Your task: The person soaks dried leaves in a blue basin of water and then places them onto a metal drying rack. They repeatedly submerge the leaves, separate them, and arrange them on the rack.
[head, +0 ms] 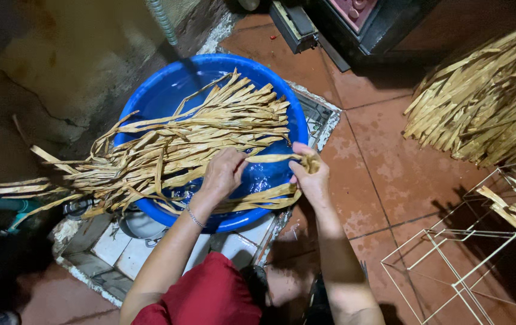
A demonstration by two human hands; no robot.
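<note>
1. Red garment [210, 298], bottom edge, at the person's lap.
2. Left hand [223, 174]: over near rim of basin, fingers curled down, grasping strips in the bundle's middle. Thin bracelet at wrist.
3. Right hand [311, 176]: at basin's right rim, pinched shut on 1 strip end [310, 161], curled over at the fingertips.
4. Held strip [273, 158]: runs left from right hand toward left hand, approx. horizontal; both hands close to it, right hand at its end.
5. Dried leaf strips [192, 144]: tan, flat, ribbon-like, wet-looking. Bundle lies across basin, long axis left-right; left ends hang well past the rim, right ends fan out inside.
6. Blue basin [167, 90]: round plastic, water inside, set over a tiled floor drain [113, 244].
7. White wire rack [456, 253]: right, on red tile floor [390, 174].
8. 2nd pile of dry strips [487, 102]: far right, well apart from basin.
9. Dark appliance [354, 24]: top, beyond basin.
</note>
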